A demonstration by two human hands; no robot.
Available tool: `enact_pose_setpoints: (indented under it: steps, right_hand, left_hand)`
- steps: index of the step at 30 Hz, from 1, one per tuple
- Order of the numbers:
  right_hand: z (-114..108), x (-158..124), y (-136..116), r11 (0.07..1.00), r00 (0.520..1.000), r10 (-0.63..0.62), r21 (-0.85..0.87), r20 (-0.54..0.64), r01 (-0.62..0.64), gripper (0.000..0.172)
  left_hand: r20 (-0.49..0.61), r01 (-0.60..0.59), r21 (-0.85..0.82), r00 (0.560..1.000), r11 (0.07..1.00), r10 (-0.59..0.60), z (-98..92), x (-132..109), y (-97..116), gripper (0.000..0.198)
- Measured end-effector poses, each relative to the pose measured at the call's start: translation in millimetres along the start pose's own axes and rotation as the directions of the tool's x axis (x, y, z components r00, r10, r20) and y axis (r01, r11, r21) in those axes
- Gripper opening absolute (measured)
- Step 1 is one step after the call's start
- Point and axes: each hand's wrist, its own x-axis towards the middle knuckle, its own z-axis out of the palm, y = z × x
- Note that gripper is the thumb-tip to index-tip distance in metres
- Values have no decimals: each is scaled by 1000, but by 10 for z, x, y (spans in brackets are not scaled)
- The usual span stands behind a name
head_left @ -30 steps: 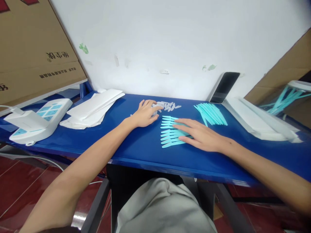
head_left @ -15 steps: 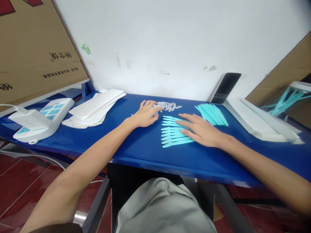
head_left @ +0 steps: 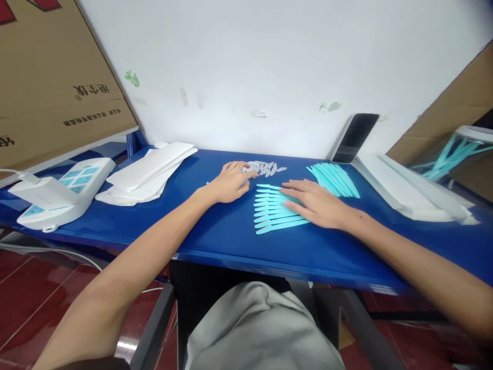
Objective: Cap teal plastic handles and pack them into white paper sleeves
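Observation:
A row of several teal plastic sticks lies side by side on the blue table. My right hand rests flat on the right ends of that row, fingers stretched out. My left hand lies to the left of it, its fingertips curled on a small heap of clear little caps; whether it pinches one is not visible. A second fan of teal sticks lies behind my right hand.
White packets are stacked at the back left, beside a white power strip. A phone leans on the wall. White trays and a clear tub of teal sticks stand at the right. Cardboard boxes flank the table.
My right hand has slid a little back and to the right along the row of teal sticks. My left hand has stayed on the heap of caps.

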Motion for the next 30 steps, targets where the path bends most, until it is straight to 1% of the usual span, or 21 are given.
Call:
enact_pose_setpoints:
  steps: [4, 9, 12, 14, 16, 19, 21, 23, 27, 30]
  right_hand:
    - [-74, -49, -10, 997, 1000, 17, 74, 17, -18, 70]
    - [-150, -89, -18, 978, 984, 0, 205, 178, -37, 86]
    - [-151, -90, -24, 972, 980, -5, 232, 199, -42, 90]
    - [-138, -88, -33, 970, 981, -14, 242, 195, -35, 88]
    - [-116, -88, -46, 968, 980, -30, 251, 197, -21, 81]
    - [-74, -92, -75, 971, 983, -64, 239, 173, 21, 74]
    - [-44, -94, -99, 974, 985, -85, 220, 153, 50, 74]
    - [-16, -93, -120, 974, 981, -98, 219, 169, 59, 76]
    - [25, -78, -121, 970, 964, -91, 241, 251, 29, 77]
    - [36, -63, -85, 970, 964, -46, 241, 263, -19, 75]
  left_hand:
    - [-7, -1, -38, 1000, 999, 1, -25, -8, 18, 46]
    - [-11, -11, -82, 1000, 997, 10, -42, -11, 32, 48]
    - [-5, -17, -90, 1000, 996, 16, -37, -9, 18, 48]
    - [-3, -21, -89, 1000, 996, 20, -33, -6, 5, 47]
    - [-2, -23, -86, 1000, 996, 23, -31, -4, -5, 45]
    - [-14, -28, -82, 1000, 996, 27, -34, -2, -7, 44]
    - [-26, -30, -79, 999, 996, 28, -37, 0, -5, 45]
    - [-33, -31, -75, 999, 997, 29, -37, 2, -7, 45]
    - [-31, -28, -70, 999, 997, 26, -29, 8, -22, 45]
    - [-23, -18, -73, 1000, 997, 16, -24, 11, -31, 45]
